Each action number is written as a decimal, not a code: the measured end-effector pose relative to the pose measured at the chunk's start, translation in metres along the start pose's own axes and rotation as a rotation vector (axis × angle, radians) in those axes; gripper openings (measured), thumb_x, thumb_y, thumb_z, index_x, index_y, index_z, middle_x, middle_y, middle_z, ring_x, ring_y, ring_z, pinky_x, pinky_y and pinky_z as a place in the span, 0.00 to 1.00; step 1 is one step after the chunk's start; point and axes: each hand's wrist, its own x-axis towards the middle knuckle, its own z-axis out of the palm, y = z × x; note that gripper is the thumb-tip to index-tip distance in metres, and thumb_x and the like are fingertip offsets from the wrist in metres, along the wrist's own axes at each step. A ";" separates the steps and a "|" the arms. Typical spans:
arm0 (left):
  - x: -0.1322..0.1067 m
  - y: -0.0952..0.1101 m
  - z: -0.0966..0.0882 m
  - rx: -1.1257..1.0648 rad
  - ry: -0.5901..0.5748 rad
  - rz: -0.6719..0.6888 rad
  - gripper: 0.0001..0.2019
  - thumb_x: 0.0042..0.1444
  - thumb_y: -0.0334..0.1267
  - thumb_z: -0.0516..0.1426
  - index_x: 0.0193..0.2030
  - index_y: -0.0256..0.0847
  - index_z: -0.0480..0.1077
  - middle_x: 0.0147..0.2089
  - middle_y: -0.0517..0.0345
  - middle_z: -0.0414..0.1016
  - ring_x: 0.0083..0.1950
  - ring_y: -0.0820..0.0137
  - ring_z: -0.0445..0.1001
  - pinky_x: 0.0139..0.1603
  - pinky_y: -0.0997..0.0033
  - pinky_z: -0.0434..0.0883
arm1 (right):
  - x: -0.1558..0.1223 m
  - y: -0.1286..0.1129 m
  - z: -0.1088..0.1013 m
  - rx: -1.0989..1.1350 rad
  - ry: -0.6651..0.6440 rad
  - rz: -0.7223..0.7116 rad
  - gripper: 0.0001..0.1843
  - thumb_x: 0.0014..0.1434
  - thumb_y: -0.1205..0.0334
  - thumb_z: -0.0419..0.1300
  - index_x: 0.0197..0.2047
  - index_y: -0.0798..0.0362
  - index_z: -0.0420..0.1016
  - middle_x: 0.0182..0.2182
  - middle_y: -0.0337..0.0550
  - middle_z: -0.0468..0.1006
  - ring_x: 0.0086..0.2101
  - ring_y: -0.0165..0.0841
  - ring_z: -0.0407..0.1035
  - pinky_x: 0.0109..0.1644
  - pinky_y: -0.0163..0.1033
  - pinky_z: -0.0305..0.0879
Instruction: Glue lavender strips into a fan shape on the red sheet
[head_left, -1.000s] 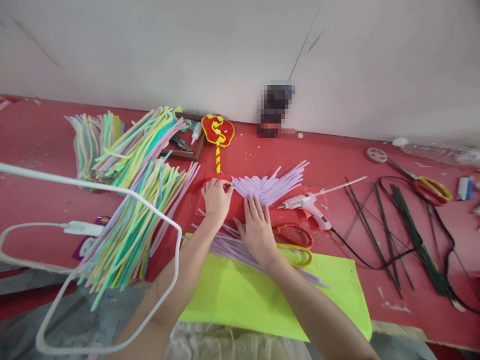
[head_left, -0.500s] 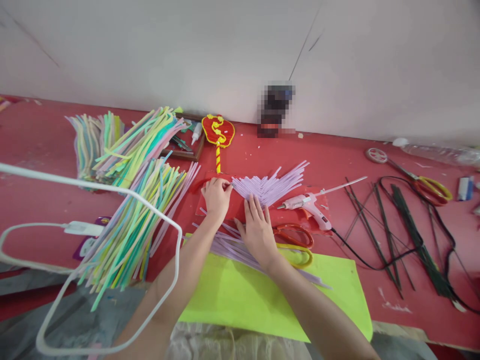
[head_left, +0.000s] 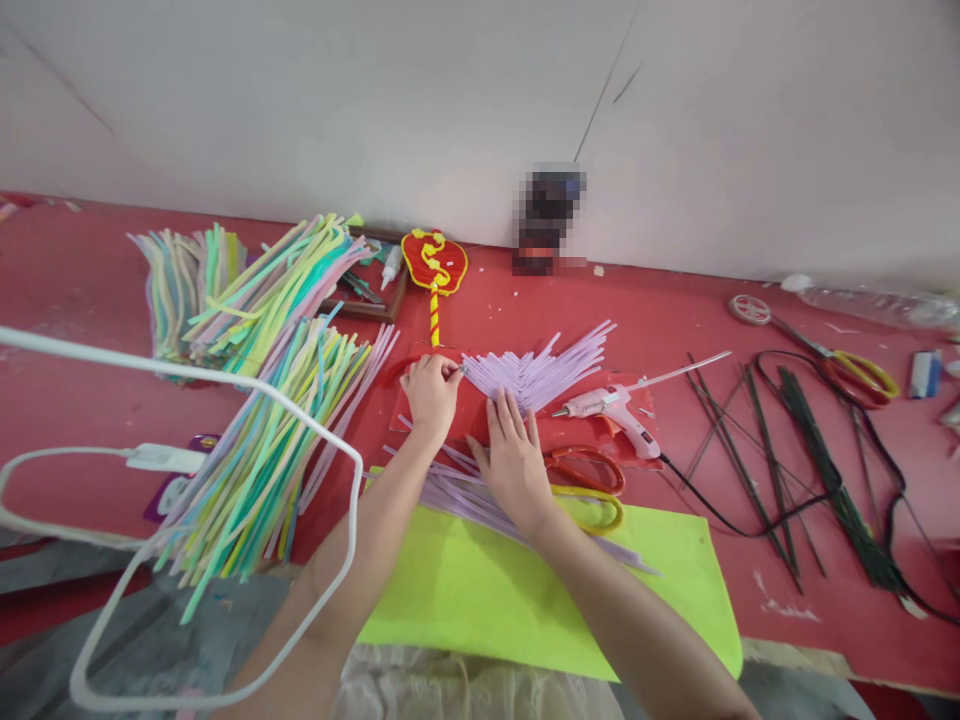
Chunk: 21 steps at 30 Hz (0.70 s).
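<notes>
Light purple pipe cleaners (head_left: pixel 547 360) lie in a V-shaped, feather-like fan on a red board (head_left: pixel 411 405). My right hand (head_left: pixel 516 455) rests flat over the lower middle of the fan, fingers stretched. At the fan's left tip, my left hand (head_left: pixel 433 392) is closed in a pinch; what sits between thumb and forefinger is too small to make out. More loose purple pipe cleaners (head_left: pixel 450 490) lie below, partly hidden under my right wrist. A pink glue gun (head_left: pixel 611 405) with a clear glue stick lies just right of the fan. Scissors with orange and yellow handles (head_left: pixel 600 510) are beside my right hand.
Bundles of multicoloured pipe cleaners (head_left: pixel 255 470) lie at left, behind a white bent frame (head_left: pixel 352 540). A red-yellow fan ornament (head_left: pixel 435 265) stands behind. Dark green stems (head_left: pixel 832 470), a black cord, scissors (head_left: pixel 855 370) and a bottle (head_left: pixel 870 300) lie right. Lime-green sheet (head_left: pixel 540 610) covers the front edge.
Almost nothing differs. The whole view has shifted very slightly; both hands keep their places on the purple fan.
</notes>
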 end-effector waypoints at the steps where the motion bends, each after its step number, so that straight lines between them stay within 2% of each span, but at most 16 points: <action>1: 0.000 0.000 0.000 0.003 -0.002 0.004 0.01 0.56 0.37 0.59 0.35 0.44 0.70 0.38 0.57 0.76 0.45 0.62 0.71 0.47 0.61 0.62 | 0.000 -0.001 -0.001 0.011 0.008 -0.004 0.29 0.66 0.56 0.45 0.65 0.66 0.57 0.66 0.60 0.55 0.65 0.45 0.48 0.67 0.55 0.46; 4: -0.001 -0.001 0.000 -0.003 -0.007 0.002 0.03 0.58 0.37 0.57 0.39 0.44 0.71 0.39 0.57 0.76 0.46 0.62 0.72 0.48 0.62 0.62 | 0.002 0.003 -0.012 0.093 0.079 -0.020 0.25 0.65 0.59 0.47 0.63 0.61 0.62 0.63 0.58 0.61 0.63 0.44 0.54 0.66 0.55 0.49; 6: 0.000 -0.002 -0.002 -0.018 -0.017 -0.013 0.04 0.59 0.37 0.56 0.40 0.44 0.71 0.40 0.57 0.77 0.46 0.63 0.72 0.48 0.62 0.62 | 0.003 0.016 -0.025 0.177 0.184 0.008 0.21 0.64 0.58 0.48 0.57 0.55 0.68 0.57 0.55 0.69 0.57 0.42 0.61 0.62 0.54 0.56; 8: 0.001 -0.002 -0.004 -0.034 -0.032 -0.031 0.05 0.60 0.36 0.55 0.40 0.44 0.71 0.42 0.56 0.77 0.46 0.64 0.72 0.48 0.63 0.62 | 0.002 0.040 -0.042 0.220 0.311 0.098 0.16 0.63 0.57 0.50 0.49 0.53 0.72 0.47 0.53 0.74 0.49 0.40 0.67 0.55 0.51 0.63; 11: 0.003 -0.003 -0.008 -0.052 -0.064 -0.041 0.06 0.60 0.34 0.55 0.41 0.43 0.71 0.43 0.56 0.77 0.46 0.65 0.73 0.47 0.65 0.62 | -0.004 0.088 -0.063 0.089 0.476 0.297 0.13 0.60 0.54 0.53 0.39 0.53 0.73 0.38 0.51 0.74 0.43 0.42 0.68 0.50 0.50 0.64; 14: 0.004 -0.003 -0.012 -0.056 -0.097 -0.038 0.06 0.59 0.34 0.55 0.41 0.43 0.72 0.43 0.56 0.77 0.45 0.65 0.73 0.47 0.66 0.63 | -0.014 0.133 -0.071 -0.021 0.477 0.408 0.16 0.60 0.51 0.52 0.36 0.53 0.73 0.34 0.51 0.73 0.39 0.42 0.67 0.47 0.49 0.64; 17: 0.004 -0.003 -0.014 -0.058 -0.123 -0.033 0.05 0.59 0.34 0.56 0.40 0.43 0.72 0.42 0.56 0.77 0.46 0.65 0.73 0.47 0.66 0.63 | -0.022 0.160 -0.064 -0.068 0.360 0.429 0.21 0.60 0.45 0.50 0.37 0.55 0.73 0.33 0.52 0.73 0.36 0.42 0.67 0.44 0.48 0.64; 19: 0.004 -0.004 -0.015 -0.064 -0.134 -0.025 0.05 0.58 0.34 0.57 0.40 0.43 0.72 0.42 0.57 0.76 0.46 0.66 0.73 0.47 0.66 0.63 | -0.024 0.170 -0.055 -0.075 0.274 0.389 0.26 0.59 0.40 0.49 0.39 0.56 0.73 0.32 0.52 0.73 0.35 0.42 0.67 0.44 0.49 0.64; 21: 0.003 -0.005 -0.015 -0.065 -0.142 -0.015 0.05 0.57 0.33 0.57 0.40 0.44 0.72 0.42 0.57 0.76 0.46 0.66 0.73 0.48 0.66 0.63 | -0.024 0.175 -0.047 -0.058 0.252 0.302 0.29 0.60 0.38 0.47 0.42 0.56 0.72 0.34 0.53 0.74 0.35 0.42 0.66 0.45 0.50 0.63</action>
